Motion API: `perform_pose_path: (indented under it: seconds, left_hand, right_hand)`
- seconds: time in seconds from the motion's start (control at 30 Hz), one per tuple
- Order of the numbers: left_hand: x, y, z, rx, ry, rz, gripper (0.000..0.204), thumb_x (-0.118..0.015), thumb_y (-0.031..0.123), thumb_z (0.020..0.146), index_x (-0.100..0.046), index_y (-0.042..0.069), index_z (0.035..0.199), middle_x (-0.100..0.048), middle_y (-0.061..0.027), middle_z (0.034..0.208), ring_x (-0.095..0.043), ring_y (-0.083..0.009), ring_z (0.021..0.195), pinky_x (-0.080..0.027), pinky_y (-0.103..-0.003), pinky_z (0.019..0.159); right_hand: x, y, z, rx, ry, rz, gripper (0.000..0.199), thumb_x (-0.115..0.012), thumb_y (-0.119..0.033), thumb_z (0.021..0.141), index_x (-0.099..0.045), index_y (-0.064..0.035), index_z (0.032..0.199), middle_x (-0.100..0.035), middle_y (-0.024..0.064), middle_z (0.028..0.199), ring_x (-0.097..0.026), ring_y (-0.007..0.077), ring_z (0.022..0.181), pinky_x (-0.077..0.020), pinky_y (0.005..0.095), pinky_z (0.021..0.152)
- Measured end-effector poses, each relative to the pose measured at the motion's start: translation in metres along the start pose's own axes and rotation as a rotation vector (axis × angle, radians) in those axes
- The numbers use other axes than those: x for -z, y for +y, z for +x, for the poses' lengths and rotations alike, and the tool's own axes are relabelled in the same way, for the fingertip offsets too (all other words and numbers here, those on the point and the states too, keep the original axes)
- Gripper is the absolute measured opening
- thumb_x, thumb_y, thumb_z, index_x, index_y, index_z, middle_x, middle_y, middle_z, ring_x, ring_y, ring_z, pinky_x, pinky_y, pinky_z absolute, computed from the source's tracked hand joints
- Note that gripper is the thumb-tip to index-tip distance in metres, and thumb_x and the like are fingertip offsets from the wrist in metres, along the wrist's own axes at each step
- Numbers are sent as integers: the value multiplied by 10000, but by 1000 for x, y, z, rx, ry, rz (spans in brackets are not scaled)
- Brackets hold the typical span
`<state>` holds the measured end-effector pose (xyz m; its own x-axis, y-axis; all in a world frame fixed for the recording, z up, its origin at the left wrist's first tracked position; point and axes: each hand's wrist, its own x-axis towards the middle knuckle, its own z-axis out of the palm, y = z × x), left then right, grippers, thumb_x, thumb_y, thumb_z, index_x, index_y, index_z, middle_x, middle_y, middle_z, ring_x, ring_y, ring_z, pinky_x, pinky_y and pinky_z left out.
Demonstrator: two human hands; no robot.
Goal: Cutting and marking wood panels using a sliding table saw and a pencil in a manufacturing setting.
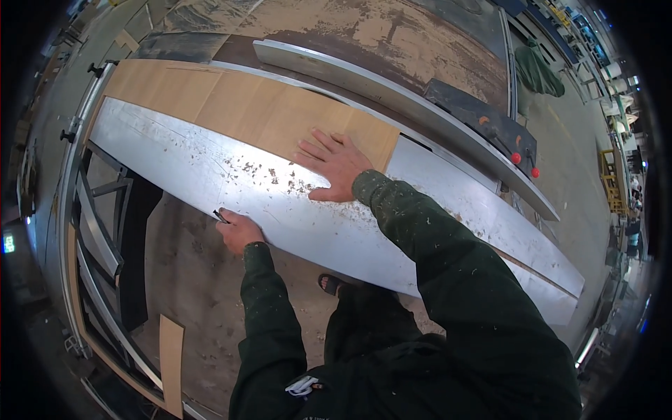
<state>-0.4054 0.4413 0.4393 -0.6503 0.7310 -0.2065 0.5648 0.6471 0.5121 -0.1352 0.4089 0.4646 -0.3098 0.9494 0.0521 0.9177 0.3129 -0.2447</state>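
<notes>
My right hand (337, 168) is spread wide, its fingers lying on a light brown wooden panel (259, 108) while the thumb and palm edge rest on bare metal. The panel lies flat along the far side of a long silver sliding table (280, 224), dotted with wood chips. At the table's near edge my left hand (241, 232) is closed around a small black handle (220, 216); most of it is hidden by the fingers. Both forearms wear dark green sleeves flecked with sawdust.
A long metal fence (392, 98) runs behind the panel, beside a dark machine part with red knobs (516, 159). Sawdust covers the brown surface (364, 28) beyond. A metal frame (98, 217) with a narrow wooden strip (171, 357) stands at left. My sandalled foot (328, 283) is below.
</notes>
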Motion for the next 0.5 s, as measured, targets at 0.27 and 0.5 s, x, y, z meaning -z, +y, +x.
perform_pose_path:
  seconds: [0.27,0.5]
  left_hand:
    - [-5,-1,11,3,4,-28,653,-360,562,1050,-597,-21,1223,-692,-317,1137,-638,-519,1076,-493,-573,946]
    - [-6,6,11,8,-38,-66,676,-380,545,1046,-609,-62,1238,-666,-348,1188,-615,-533,1116,-476,-564,985]
  right_hand:
    - [2,-1,10,0,-22,-29,902,-678,-622,836,-385,-230,1594,-333,34,1678,-195,303,1576,-190,529,1243]
    - [-2,0,12,-27,-45,-19,906,-675,-635,835,-389,-229,1592,-319,25,1685,-183,300,1582,-177,533,1251]
